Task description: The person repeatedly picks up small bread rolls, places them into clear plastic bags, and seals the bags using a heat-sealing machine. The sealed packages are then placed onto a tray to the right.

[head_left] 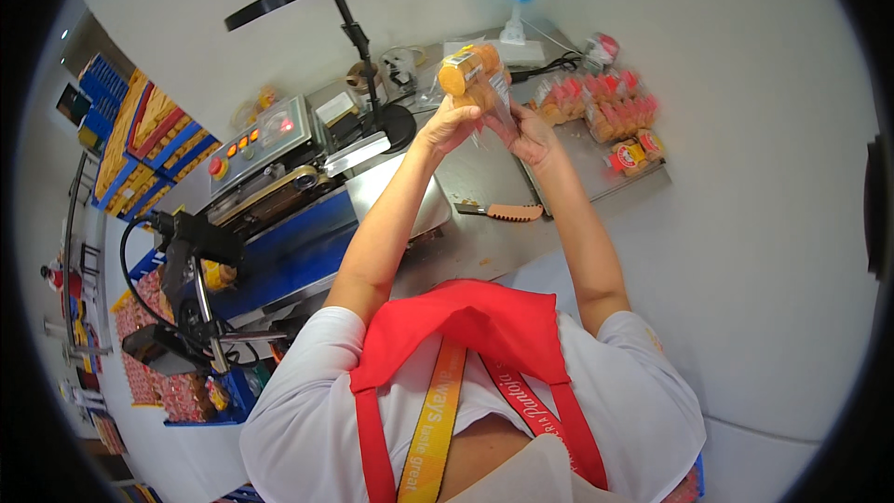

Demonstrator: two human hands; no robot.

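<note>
Both my arms are stretched out over the steel table (pixel 484 251). My left hand (pixel 447 126) and my right hand (pixel 529 135) together hold up a clear plastic bag of round golden biscuits (pixel 473 74). The left hand grips the bag's lower left side, the right hand its lower right edge. The bag is raised above the table, tilted slightly.
A band sealing machine (pixel 270 168) with red buttons stands to the left, beside a black ring lamp on a stand (pixel 358 37). Several packed biscuit bags (pixel 601 102) lie at the table's far right. A serrated scraper (pixel 507 212) lies on the table. A small blue fan (pixel 517 0) stands behind.
</note>
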